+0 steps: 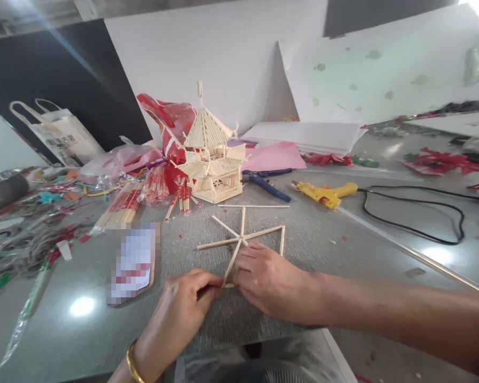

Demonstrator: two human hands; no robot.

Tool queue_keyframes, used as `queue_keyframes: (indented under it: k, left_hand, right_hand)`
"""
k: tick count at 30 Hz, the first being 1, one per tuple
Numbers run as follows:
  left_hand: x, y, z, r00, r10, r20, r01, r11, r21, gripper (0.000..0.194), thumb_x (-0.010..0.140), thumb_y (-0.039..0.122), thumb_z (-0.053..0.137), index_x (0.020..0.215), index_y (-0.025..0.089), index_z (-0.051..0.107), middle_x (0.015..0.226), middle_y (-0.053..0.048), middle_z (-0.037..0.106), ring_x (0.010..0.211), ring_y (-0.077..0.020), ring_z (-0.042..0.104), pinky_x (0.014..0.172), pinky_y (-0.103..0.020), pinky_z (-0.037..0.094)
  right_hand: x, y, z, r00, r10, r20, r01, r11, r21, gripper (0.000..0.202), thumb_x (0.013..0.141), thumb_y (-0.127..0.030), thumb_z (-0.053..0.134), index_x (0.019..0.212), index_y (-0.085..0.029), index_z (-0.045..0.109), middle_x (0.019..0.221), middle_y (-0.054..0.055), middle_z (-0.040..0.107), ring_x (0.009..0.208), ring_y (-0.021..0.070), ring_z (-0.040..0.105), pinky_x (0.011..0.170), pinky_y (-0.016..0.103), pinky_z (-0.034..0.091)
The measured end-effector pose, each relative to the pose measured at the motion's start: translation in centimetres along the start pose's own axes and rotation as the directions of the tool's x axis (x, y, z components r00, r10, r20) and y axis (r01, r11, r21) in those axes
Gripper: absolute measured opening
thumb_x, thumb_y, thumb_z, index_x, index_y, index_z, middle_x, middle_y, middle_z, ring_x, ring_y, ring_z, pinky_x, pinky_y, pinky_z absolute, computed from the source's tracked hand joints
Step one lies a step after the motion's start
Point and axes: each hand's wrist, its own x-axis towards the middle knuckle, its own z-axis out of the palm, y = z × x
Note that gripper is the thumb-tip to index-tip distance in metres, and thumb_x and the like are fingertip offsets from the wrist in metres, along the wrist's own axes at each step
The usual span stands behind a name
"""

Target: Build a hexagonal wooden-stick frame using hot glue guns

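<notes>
A star of thin wooden sticks (219, 244) lies flat on the grey table, its sticks meeting at one centre. One more stick (282, 242) joins it at the right tip. My left hand (189, 298) pinches the lower left end of the star, where a short piece of stick shows between my hands. Over the lower right part rests my right hand (269, 282), its fingers closed and bent down at the sticks; it hides part of them. Behind the star lies a loose stick (253, 206), and beyond it stands a pagoda model of sticks (215, 159).
A yellow glue gun (327, 194) with a black cord lies at the right, near blue-handled pliers (265, 183). At the left are a phone (133, 263), bundled sticks (120, 205) and plastic scraps. Pink paper (273, 156) and a red bag (170, 114) lie at the back.
</notes>
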Motion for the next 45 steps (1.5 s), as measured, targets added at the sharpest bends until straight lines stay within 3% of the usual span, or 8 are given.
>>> queue_keyframes:
  k: [11, 20, 28, 35, 45]
  left_hand:
    - [0.1, 0.4, 0.0, 1.0, 0.026, 0.005, -0.026, 0.999, 0.048, 0.023, 0.077, 0.014, 0.055, 0.081, 0.026, 0.074, 0.081, 0.0, 0.073, 0.076, -0.0186, 0.067, 0.07, -0.026, 0.045]
    - [-0.2, 1.0, -0.1, 1.0, -0.02, -0.002, 0.02, 0.999, 0.026, 0.017, 0.075, 0.018, 0.059, 0.08, 0.024, 0.074, 0.079, -0.001, 0.073, 0.074, -0.0192, 0.066, 0.068, -0.025, 0.045]
    - [-0.5, 0.5, 0.3, 1.0, -0.007, -0.03, 0.008, 1.0, 0.029, 0.018, 0.075, 0.018, 0.059, 0.082, 0.025, 0.074, 0.081, -0.001, 0.073, 0.075, -0.0192, 0.066, 0.069, -0.026, 0.046]
    - [-0.5, 0.4, 0.4, 0.999, -0.011, -0.038, 0.012, 1.0, 0.021, 0.016, 0.075, 0.019, 0.06, 0.082, 0.025, 0.073, 0.08, -0.001, 0.073, 0.075, -0.0188, 0.066, 0.069, -0.026, 0.045]
    - [-0.5, 0.6, 0.4, 1.0, -0.009, -0.025, 0.011, 0.997, 0.075, 0.015, 0.076, 0.017, 0.058, 0.08, 0.022, 0.072, 0.08, -0.001, 0.072, 0.075, -0.018, 0.066, 0.069, -0.025, 0.046]
  right_hand:
    - [0.2, -0.4, 0.4, 0.998, 0.058, 0.018, -0.058, 0.998, -0.006, 0.011, 0.08, -0.017, 0.051, 0.072, -0.016, 0.057, 0.074, 0.004, 0.058, 0.073, 0.0177, 0.049, 0.071, 0.035, 0.037]
    - [0.0, -0.1, 0.6, 0.998, 0.069, 0.015, -0.068, 0.997, -0.03, 0.005, 0.076, -0.018, 0.055, 0.072, -0.017, 0.059, 0.075, 0.004, 0.06, 0.075, 0.0194, 0.053, 0.074, 0.036, 0.041]
    - [-0.2, -0.2, -0.1, 1.0, 0.019, 0.024, -0.017, 0.996, -0.093, 0.007, 0.079, -0.018, 0.054, 0.075, -0.015, 0.06, 0.078, 0.006, 0.06, 0.077, 0.0213, 0.054, 0.071, 0.037, 0.043]
    - [-0.5, -0.3, 0.2, 0.996, 0.084, 0.005, -0.084, 0.996, 0.021, 0.005, 0.08, -0.015, 0.052, 0.083, -0.016, 0.056, 0.081, 0.005, 0.059, 0.08, 0.0186, 0.051, 0.075, 0.034, 0.041]
    - [-0.6, -0.7, 0.6, 0.997, 0.07, -0.009, -0.071, 0.997, -0.008, 0.012, 0.084, -0.02, 0.046, 0.08, -0.015, 0.057, 0.082, 0.006, 0.057, 0.079, 0.019, 0.049, 0.074, 0.035, 0.04]
